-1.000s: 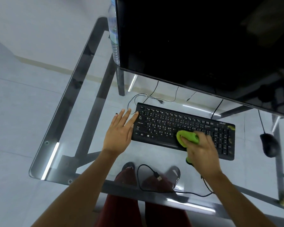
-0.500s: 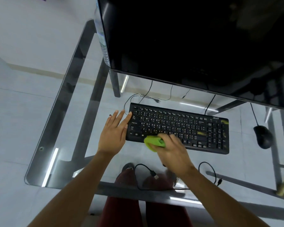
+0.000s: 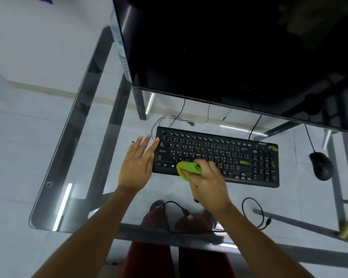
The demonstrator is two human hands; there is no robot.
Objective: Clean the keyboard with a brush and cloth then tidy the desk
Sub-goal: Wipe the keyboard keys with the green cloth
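Green cloth (image 3: 189, 169) sat bunched in the right hand (image 3: 208, 180), fingers curled round it, pressed on the near-left keys of the black keyboard (image 3: 249, 157). Left hand (image 3: 138, 164) lay flat, fingers straight and spread, thumb tip touching the keyboard's left edge, holding nothing. Keyboard lay on the glass desk (image 3: 72, 157), mouse (image 3: 320, 166) to its right, monitor (image 3: 229, 47) behind it.

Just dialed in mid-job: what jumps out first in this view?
The bright green cloth, gripped by the right hand on the black keyboard's lower-left keys. The left hand rests flat against the keyboard's left edge. A big dark monitor looms above, over the glass desk.
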